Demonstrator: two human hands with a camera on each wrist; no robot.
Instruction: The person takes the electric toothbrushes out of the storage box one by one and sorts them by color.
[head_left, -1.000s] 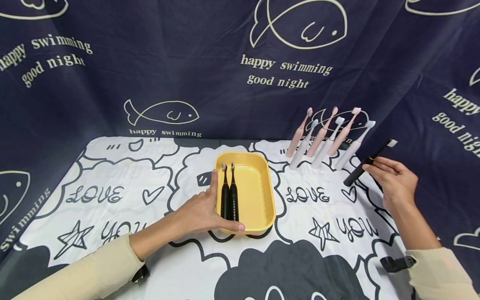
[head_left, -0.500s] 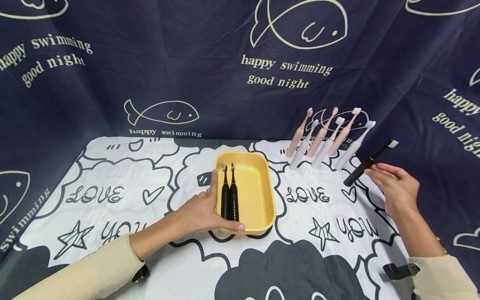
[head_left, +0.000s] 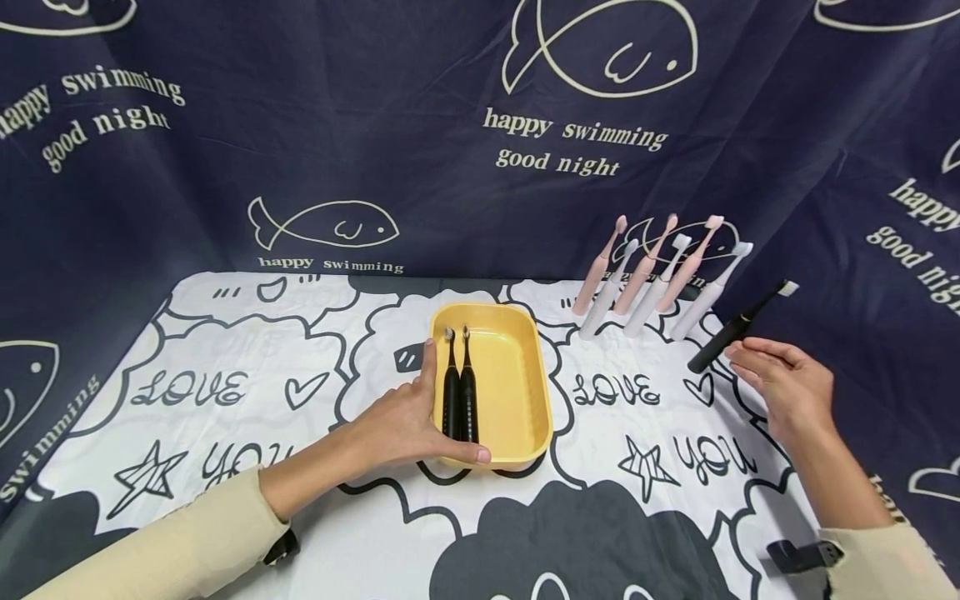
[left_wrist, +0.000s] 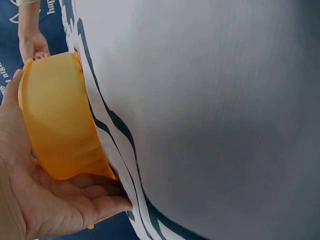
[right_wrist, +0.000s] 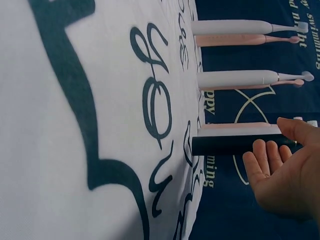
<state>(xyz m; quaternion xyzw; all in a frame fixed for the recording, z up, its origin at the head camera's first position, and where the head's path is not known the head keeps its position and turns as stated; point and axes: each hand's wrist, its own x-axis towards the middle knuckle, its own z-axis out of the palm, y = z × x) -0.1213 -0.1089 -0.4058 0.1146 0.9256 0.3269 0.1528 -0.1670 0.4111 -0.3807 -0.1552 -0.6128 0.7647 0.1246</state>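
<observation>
My left hand [head_left: 397, 423] holds the near left corner of a yellow tray [head_left: 536, 387], thumb along the front rim and a finger up the left side. In the left wrist view its other fingers curl by the tray's lower edge. Two black electric toothbrushes, one left [head_left: 451, 392] and one right [head_left: 468, 396], lie side by side in the tray. At the right, a third black electric toothbrush [head_left: 722, 345] stands upright on its base. My right hand [head_left: 787, 387] is beside its handle, fingertips right at it, fingers loosely bent and not closed round it.
Behind the standing black brush are several upright toothbrushes in two rows, the pink ones [head_left: 592, 285] at the back and the white ones [head_left: 602, 307] in front. A patterned white cloth [head_left: 247, 350] covers the table. Dark blue fabric [head_left: 420, 125] hangs behind and at both sides.
My right hand has loosened from the black toothbrush and slid down beside its handle. The brush stays standing in place. The left hand and tray have not moved.
</observation>
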